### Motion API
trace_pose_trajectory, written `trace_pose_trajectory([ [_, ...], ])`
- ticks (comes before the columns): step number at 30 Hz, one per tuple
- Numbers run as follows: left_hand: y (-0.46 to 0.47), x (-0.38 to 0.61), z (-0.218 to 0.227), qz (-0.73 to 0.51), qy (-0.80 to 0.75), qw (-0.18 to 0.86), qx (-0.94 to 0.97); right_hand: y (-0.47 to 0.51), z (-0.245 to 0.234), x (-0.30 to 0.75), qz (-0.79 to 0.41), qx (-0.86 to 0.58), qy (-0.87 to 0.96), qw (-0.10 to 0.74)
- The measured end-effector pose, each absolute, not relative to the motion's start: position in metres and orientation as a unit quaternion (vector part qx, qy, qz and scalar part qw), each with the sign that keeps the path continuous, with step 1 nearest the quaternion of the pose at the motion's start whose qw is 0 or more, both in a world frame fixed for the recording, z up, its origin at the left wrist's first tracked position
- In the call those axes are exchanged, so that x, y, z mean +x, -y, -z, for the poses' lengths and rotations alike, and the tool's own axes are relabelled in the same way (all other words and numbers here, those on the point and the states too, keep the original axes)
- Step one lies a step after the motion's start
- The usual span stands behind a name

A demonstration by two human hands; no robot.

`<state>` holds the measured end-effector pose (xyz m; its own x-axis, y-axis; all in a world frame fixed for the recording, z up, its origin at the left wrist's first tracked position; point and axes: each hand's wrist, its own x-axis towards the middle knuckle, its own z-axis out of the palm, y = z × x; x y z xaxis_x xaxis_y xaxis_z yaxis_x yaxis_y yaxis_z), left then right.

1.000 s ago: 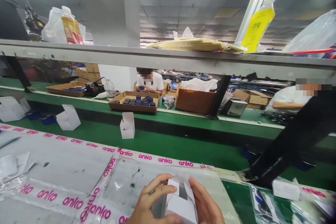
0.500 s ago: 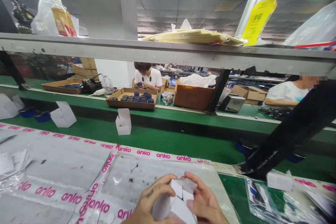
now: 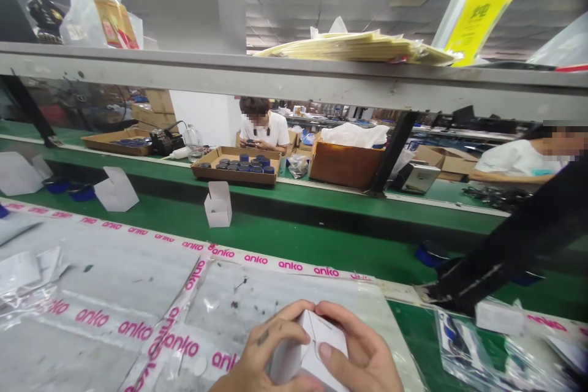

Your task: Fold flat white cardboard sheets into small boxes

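Both my hands hold one small white carton (image 3: pixel 309 350) at the bottom middle of the view, its end flaps folded shut. My left hand (image 3: pixel 266 352) grips its left side with the thumb across the top. My right hand (image 3: pixel 361 352) wraps the right side, thumb pressing on the closed flap. Under them lies a work surface covered in clear plastic and "anko" tape (image 3: pixel 138 294).
A green conveyor belt (image 3: pixel 294 239) runs across, carrying open white cartons (image 3: pixel 218 205) (image 3: pixel 116 190) and blue jars (image 3: pixel 432 253). Beyond it stand a cardboard tray of dark jars (image 3: pixel 236 167), a brown box (image 3: pixel 344 162) and two seated people. A grey shelf beam (image 3: pixel 294 82) crosses overhead; a black strut (image 3: pixel 514 245) slants at right.
The carton's open top flap has been folded down and pressed shut between my hands. My view has tilted slightly, and the cartons on the belt sit slightly elsewhere in view.
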<state>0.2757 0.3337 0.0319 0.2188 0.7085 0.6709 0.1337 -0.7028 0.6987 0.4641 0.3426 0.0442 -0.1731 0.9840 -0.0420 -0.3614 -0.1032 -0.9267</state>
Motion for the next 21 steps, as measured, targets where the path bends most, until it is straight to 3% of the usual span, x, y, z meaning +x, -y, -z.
trace_pose_trajectory([
  [7,-0.324,0.283,-0.045,-0.531,-0.292,0.255,0.753,-0.355,-0.059,0.478,-0.678,-0.378,0.445,0.447],
  [21,-0.327,0.279,-0.045,-0.544,-0.263,0.268,0.750,-0.354,-0.064,0.461,-0.550,-0.465,0.509,0.471],
])
